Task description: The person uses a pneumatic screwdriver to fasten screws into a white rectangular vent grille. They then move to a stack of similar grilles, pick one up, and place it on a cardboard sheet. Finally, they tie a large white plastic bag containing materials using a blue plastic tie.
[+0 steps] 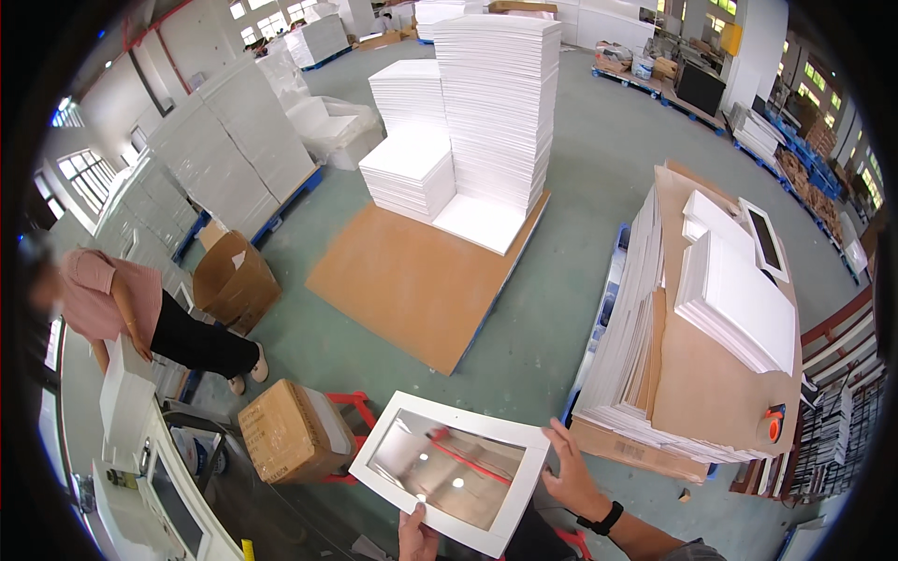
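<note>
A white frame with a reflective glass pane (pixel 446 467) lies tilted in front of me at the bottom middle. Ceiling lights and a red bar shine in its glass. My left hand (pixel 416 537) grips its near edge, the thumb on top and the other fingers mostly hidden beneath. At the frame's right edge is my right hand (pixel 571 475), fingers stretched out and fingertips against the corner. A black band circles the right wrist. Just left of the frame, a taped cardboard box (pixel 285 432) rests by a red stand (pixel 354 404).
Tall stacks of white panels (pixel 496 103) stand on a brown board (pixel 412 280) ahead. To the right, a loaded pallet (pixel 673 374) carries white panels (pixel 734 299) and an orange tape roll (pixel 773 425). A person in pink (pixel 117 304) stands left, near an open carton (pixel 234 280).
</note>
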